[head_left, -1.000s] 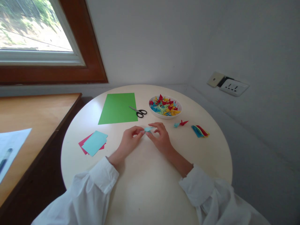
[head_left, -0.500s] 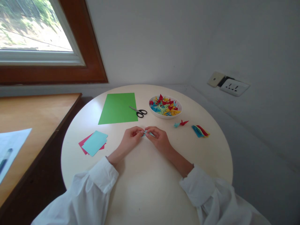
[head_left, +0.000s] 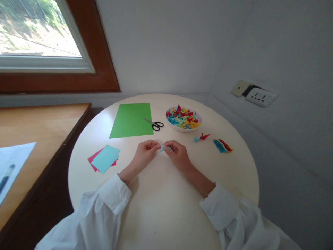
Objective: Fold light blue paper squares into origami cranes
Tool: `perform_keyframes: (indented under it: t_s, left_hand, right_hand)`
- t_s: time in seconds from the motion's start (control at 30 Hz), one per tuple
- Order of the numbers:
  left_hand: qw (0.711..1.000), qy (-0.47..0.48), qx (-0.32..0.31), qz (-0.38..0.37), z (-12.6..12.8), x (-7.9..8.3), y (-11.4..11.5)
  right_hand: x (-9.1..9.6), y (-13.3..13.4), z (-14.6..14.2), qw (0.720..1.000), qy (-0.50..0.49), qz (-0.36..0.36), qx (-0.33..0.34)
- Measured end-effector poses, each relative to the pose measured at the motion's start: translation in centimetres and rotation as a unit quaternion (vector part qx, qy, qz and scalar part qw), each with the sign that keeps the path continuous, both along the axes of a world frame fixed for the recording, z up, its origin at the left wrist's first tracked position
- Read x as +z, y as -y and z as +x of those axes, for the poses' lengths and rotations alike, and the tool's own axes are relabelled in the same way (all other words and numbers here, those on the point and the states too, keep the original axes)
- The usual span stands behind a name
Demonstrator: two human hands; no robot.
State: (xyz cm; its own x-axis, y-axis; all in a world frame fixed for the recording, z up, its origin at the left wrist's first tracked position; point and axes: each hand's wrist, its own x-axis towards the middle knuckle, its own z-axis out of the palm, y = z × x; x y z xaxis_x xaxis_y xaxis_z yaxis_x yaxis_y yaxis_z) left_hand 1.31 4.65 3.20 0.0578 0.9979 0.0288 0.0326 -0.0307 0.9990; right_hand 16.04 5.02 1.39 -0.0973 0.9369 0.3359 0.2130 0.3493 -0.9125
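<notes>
A small folded piece of light-blue paper (head_left: pixel 162 149) is between my two hands, above the middle of the round table. My right hand (head_left: pixel 178 153) pinches it between thumb and fingers, covering part of it. My left hand (head_left: pixel 147 152) is closed in a pinch at the paper's left tip; its fingertips hide that end. Beyond my hands, black-handled scissors (head_left: pixel 156 125) lie partly over a green sheet (head_left: pixel 132 121). To the right of my right hand are a red paper crane (head_left: pixel 203 136) and a small light-blue folded paper (head_left: pixel 196 139).
A white bowl (head_left: pixel 183 130) of colourful paper cranes stands at the back of the round white table (head_left: pixel 156 208). Light-blue and pink paper sheets (head_left: pixel 106 159) lie at left, folded coloured strips (head_left: pixel 223 146) at right. A wooden desk (head_left: pixel 49 128) adjoins on the left.
My fingertips have drawn slightly apart, the right hand shifting a little to the right. More of the light-blue folded paper shows between them. The things on the table stay put.
</notes>
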Motion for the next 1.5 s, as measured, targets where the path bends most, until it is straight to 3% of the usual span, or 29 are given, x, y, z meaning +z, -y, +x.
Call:
perform_keyframes:
  t_s: [0.67,1.5]
  left_hand:
    - [0.999,0.002,-0.016,-0.051,-0.1,-0.6,-0.1]
    - [0.988,0.108,0.005,-0.113,0.2,1.0,0.4]
  right_hand:
    - [0.6,0.2,0.0,0.999,0.037,0.011,-0.032]
    - [1.3,0.6,0.0,0.999,0.017,0.032,-0.036]
